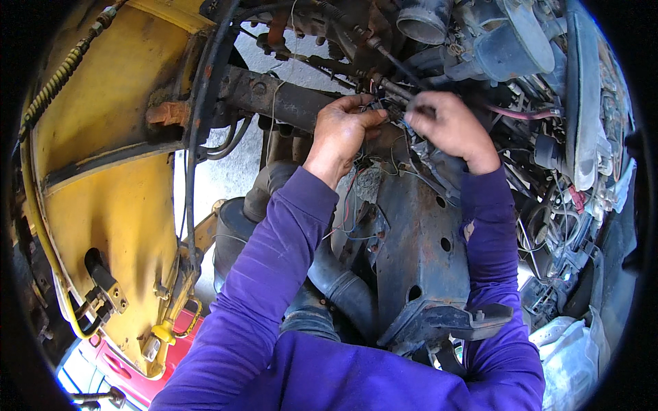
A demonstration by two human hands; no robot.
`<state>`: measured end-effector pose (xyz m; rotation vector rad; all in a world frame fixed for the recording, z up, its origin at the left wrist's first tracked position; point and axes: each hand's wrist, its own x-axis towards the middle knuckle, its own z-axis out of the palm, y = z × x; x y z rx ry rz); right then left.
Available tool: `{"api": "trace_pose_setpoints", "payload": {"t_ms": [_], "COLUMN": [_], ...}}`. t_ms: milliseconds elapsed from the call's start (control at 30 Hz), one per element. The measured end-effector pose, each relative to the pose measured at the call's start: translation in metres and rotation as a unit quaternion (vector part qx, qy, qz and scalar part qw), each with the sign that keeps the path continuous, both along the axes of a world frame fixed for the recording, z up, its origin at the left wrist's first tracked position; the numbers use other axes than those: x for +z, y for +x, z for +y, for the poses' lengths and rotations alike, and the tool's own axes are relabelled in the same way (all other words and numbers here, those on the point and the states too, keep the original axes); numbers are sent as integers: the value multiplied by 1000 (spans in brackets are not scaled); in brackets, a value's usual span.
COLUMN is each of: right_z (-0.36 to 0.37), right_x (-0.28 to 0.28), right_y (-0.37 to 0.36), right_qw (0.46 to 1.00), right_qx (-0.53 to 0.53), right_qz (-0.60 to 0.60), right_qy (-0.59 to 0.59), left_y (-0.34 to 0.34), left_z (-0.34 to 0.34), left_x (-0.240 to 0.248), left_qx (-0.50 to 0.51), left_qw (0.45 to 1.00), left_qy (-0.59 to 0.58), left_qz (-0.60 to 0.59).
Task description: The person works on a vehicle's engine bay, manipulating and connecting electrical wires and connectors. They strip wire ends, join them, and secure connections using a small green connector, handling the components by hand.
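Observation:
My left hand pinches thin wires between thumb and fingers, above the dark metal frame rail. Close by on the right, my right hand is curled, with its fingertips pressed together and smeared by motion. What it grips, if anything, cannot be made out. Below my left hand hang loose thin wires, some red and some green. A thicker cable with a metal fitting runs just past both hands.
A dirty yellow metal panel fills the left, with a ribbed hose along it. A dark round crossbar lies left of my hands. Engine parts and a grey canister crowd the upper right. A bracket juts out near my body.

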<state>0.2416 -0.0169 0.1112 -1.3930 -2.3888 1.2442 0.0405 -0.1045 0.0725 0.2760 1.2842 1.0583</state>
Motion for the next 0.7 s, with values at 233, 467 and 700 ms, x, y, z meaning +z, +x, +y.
{"api": "trace_pose_setpoints", "payload": {"t_ms": [233, 467, 700], "right_z": [-6, -10, -9], "right_x": [2, -3, -8], "right_y": [-19, -15, -14], "right_qw": [993, 995, 994], "right_qx": [33, 53, 65], "right_qz": [-108, -83, -36], "right_qy": [-40, 22, 77], "left_y": [-4, 24, 31], "left_z": [7, 8, 7], "left_x": [-5, -1, -10], "left_qx": [32, 204, 193], "left_qw": [997, 978, 981], "left_qy": [-3, -23, 10], "left_qz": [-65, -30, 13]}}
